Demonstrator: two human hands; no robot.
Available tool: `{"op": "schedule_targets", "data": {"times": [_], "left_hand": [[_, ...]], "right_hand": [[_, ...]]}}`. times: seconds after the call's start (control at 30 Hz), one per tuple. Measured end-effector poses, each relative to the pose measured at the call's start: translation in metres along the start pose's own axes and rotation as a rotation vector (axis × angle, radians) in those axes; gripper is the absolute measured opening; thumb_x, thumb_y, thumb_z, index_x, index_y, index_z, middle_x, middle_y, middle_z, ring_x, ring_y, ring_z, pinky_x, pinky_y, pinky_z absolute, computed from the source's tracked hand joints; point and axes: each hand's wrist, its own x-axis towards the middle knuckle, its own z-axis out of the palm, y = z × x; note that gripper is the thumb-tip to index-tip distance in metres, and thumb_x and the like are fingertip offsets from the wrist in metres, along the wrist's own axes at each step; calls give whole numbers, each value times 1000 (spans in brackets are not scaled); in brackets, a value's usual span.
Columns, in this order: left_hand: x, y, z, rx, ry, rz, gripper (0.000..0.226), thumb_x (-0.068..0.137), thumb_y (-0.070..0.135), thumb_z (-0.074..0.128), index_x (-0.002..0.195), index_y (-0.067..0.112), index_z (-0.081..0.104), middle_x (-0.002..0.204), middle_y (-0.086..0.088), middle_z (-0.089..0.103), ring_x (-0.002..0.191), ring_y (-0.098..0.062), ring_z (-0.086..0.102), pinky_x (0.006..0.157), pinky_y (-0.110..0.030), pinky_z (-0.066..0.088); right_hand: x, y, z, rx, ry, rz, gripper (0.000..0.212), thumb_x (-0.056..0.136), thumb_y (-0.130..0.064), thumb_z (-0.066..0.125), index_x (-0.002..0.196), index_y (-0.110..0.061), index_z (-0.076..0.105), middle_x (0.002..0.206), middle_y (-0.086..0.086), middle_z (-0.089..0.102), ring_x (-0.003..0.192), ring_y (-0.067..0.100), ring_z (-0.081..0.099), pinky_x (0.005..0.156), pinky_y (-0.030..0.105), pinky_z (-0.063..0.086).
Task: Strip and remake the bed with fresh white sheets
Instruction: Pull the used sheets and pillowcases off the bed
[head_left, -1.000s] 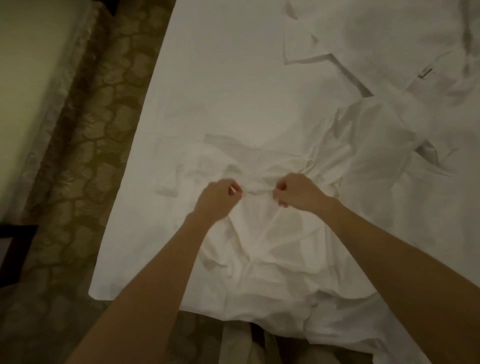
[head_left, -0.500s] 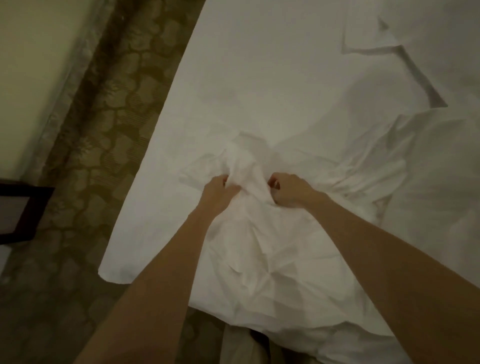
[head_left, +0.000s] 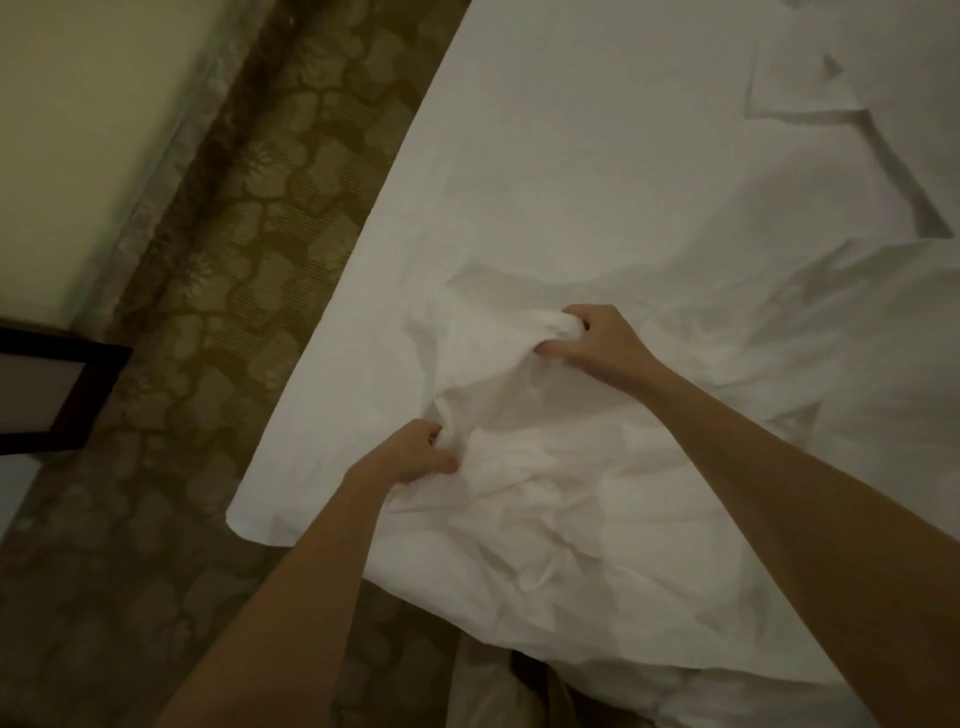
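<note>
A crumpled white sheet (head_left: 545, 499) lies bunched on the near end of the bed (head_left: 571, 156), which is covered by a smoother white sheet. My left hand (head_left: 415, 449) grips a fold of the crumpled sheet close to me. My right hand (head_left: 592, 343) grips another bunch of the same sheet farther up the bed. More folded white linen (head_left: 857, 83) lies at the far right.
Patterned brown carpet (head_left: 234, 291) runs along the bed's left side. A pale wall (head_left: 78, 130) with a skirting edge stands at the far left. A dark wooden frame (head_left: 47, 395) juts in at the left edge.
My hands, close together a second ago, have drawn apart: the right moved up the bed, the left came back toward me, both still gripping the sheet. The view shifted left.
</note>
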Motion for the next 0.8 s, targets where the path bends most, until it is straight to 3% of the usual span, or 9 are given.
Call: {"op": "schedule_targets", "data": {"times": [0.1,0.2,0.27,0.33,0.4,0.53,0.63,0.7,0.8], "left_hand": [[0,21,-25,-102,-9,-8,50,74,13,79,118,8,56,108,-5,59,98,-23,56,82,-35,50],[-4,53,-51,-790,10,63,24,86,27,63,108,18,61,99,-3,63,89,-19,57,77,-33,46],[2,75,-70,-995,81,149,27,91,39,53,112,23,60,106,-2,64,94,-20,59,78,-35,47],[8,100,-84,-962,139,210,43,86,49,60,121,24,59,115,-1,65,102,-20,61,85,-38,50],[13,123,-89,-877,250,242,52,78,45,73,121,17,61,115,-4,67,102,-21,64,86,-39,53],[28,147,-103,-742,507,320,7,86,15,70,84,12,63,78,-2,62,59,-12,60,43,-20,46],[39,149,-118,-683,605,289,20,87,15,69,74,12,54,72,-1,54,57,-13,52,41,-21,44],[50,144,-123,-666,629,248,24,87,18,70,75,9,50,74,-2,52,64,-18,52,42,-22,48],[66,137,-120,-629,637,209,25,88,20,68,72,11,51,79,-7,52,75,-24,53,46,-23,50]], "right_hand": [[1,-6,-5,229,81,52,27,86,-24,69,70,-3,63,63,1,51,58,12,47,56,23,39],[4,-4,-12,327,190,80,41,87,-21,66,86,19,61,68,22,53,65,21,47,63,29,36],[7,-4,-17,319,227,70,31,87,-19,67,91,11,70,81,25,67,75,26,63,69,26,42],[11,-13,-27,281,281,7,16,88,-19,68,96,-6,74,90,8,71,85,16,64,75,19,44],[21,-25,-42,339,379,-57,20,89,-17,67,104,-5,72,100,8,71,87,7,63,78,16,46],[43,-48,-98,424,562,-134,22,91,-14,63,110,-3,69,90,1,69,65,-13,58,70,10,47],[53,-50,-133,310,335,-139,22,92,-13,62,111,-4,68,85,2,68,61,-8,61,67,8,46],[59,-35,-147,11,71,1,22,90,-17,65,110,-8,67,86,8,66,61,-4,60,65,8,45],[69,0,-152,-342,-225,156,30,89,-24,67,115,-9,67,104,6,63,85,11,58,73,18,40]]}}
